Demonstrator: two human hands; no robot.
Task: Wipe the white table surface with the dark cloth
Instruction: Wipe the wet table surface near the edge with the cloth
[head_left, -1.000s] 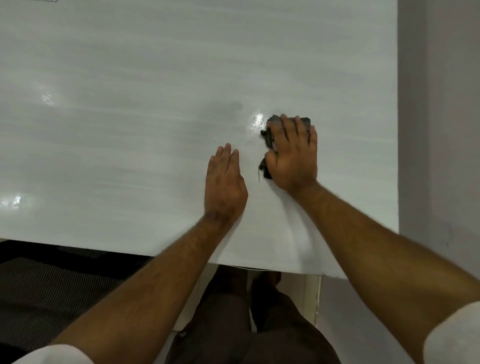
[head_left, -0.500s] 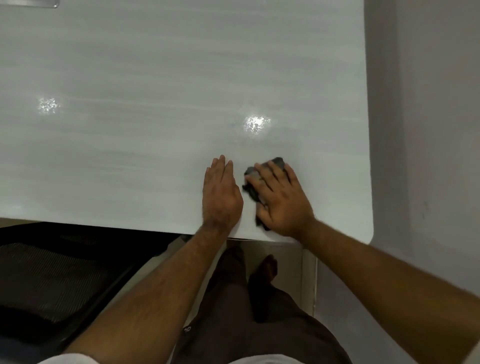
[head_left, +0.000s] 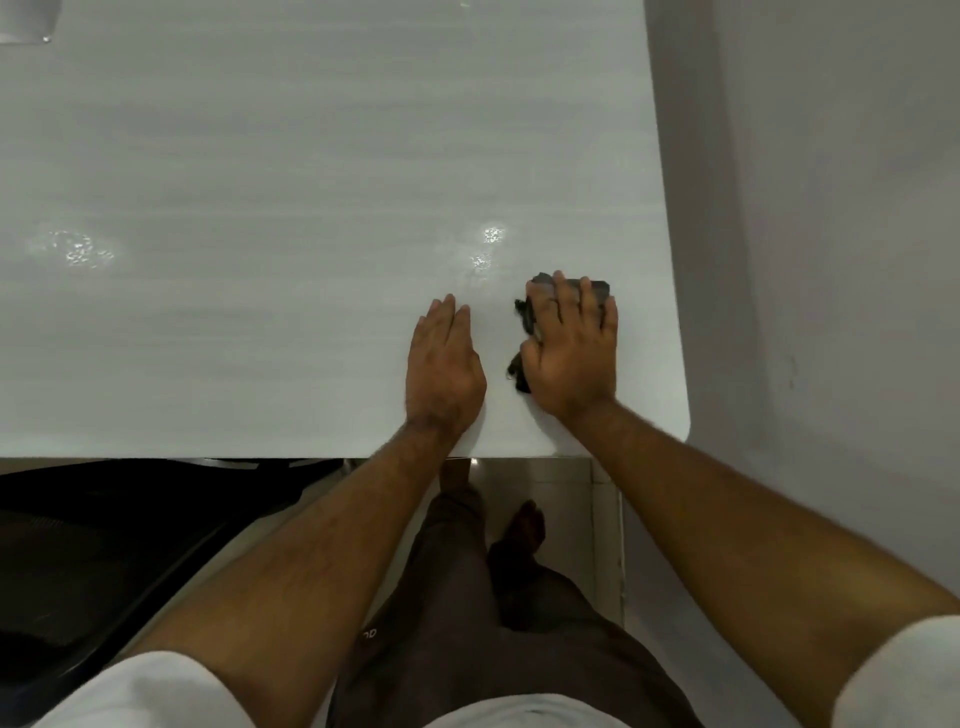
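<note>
White table (head_left: 260, 208) now shows the dark cloth (head_left: 524, 317) farther from its near edge; right hand (head_left: 571, 348) presses it with straight fingers, left hand (head_left: 444, 364) rests flat alongside.

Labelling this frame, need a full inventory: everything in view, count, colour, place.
table: 1, white, glossy with glare spots, fills the upper frame
dark cloth: 1, dark grey, on the table near its right edge, under the right hand
chair: 1, black, lower left below the table edge
wall: 1, pale grey, right of the table
clear object: 1, transparent, top left corner, cut off, cannot identify
trousers: dark, bottom centre
left hand: flat on the table, beside the cloth, not touching it
right hand: fingers straight, pressing the cloth
</note>
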